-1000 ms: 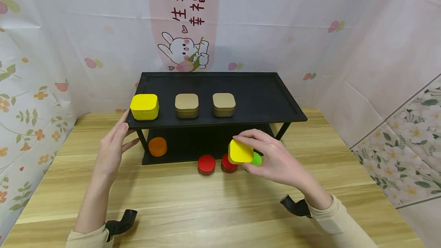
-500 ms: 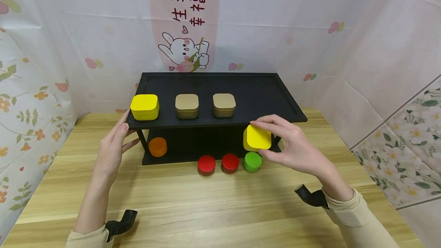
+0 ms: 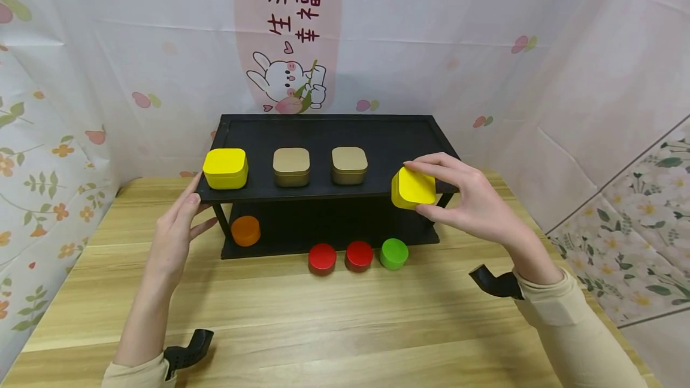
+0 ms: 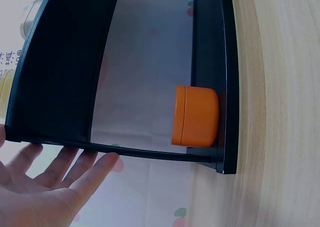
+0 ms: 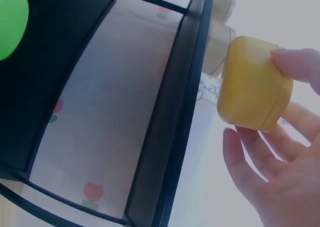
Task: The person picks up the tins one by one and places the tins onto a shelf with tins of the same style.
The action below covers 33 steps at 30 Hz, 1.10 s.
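In the head view my right hand (image 3: 474,196) pinches a yellow square tin (image 3: 414,188) between thumb and fingers. The tin is tilted at the front edge of the black two-tier shelf's (image 3: 399,136) top, on the right. In the right wrist view this tin (image 5: 255,84) is held at the fingertips, beside the top board. My left hand (image 3: 175,226) touches the shelf's left end, its fingers (image 4: 92,174) extended against the side frame. Along the upper tier stand another yellow square tin (image 3: 226,169) and two gold square tins (image 3: 291,167) (image 3: 348,166).
An orange round tin (image 3: 245,231) sits at the lower tier's left end. Two red round tins (image 3: 322,258) (image 3: 359,255) and a green round tin (image 3: 394,254) stand at the lower tier's front edge. The wooden table (image 3: 302,328) extends in front; a printed curtain (image 3: 431,47) hangs behind.
My right hand has carried the yellow tin up and to the right, from before the red and green tins to the upper tier's edge. My left hand has stayed put.
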### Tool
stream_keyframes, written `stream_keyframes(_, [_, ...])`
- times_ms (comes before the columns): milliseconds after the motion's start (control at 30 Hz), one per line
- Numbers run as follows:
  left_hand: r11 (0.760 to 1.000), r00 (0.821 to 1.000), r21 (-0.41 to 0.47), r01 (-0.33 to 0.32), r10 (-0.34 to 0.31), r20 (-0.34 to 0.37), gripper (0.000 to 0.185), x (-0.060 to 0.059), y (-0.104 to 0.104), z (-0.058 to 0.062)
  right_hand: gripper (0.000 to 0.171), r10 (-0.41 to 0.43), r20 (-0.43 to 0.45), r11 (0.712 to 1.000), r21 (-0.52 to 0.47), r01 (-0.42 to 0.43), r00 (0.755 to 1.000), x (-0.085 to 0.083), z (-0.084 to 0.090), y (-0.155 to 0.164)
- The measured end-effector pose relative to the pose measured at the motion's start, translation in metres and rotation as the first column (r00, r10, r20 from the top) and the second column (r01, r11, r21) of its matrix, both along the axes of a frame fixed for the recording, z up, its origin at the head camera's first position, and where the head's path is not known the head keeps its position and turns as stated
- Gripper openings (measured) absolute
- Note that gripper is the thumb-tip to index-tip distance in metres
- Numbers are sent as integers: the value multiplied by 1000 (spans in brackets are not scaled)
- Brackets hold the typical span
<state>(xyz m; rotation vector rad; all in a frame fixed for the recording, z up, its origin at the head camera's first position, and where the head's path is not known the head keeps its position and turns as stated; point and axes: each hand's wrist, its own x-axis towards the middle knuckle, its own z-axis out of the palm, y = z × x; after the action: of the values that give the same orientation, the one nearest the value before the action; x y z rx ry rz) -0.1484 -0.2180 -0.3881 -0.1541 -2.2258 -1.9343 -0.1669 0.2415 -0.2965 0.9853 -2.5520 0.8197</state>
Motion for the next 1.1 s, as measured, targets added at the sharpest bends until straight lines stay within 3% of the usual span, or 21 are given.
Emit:
stream_keyframes(667, [1000,1000,-16,6,-6,7,52,0,-2,0,61,-43,150,998,61,35,988,-45,14,12])
stream_keyframes(1100, [1000,1000,-16,13,-12,15,52,-1,-2,0,59,-70,221,993,113,46,973,-57,16,12])
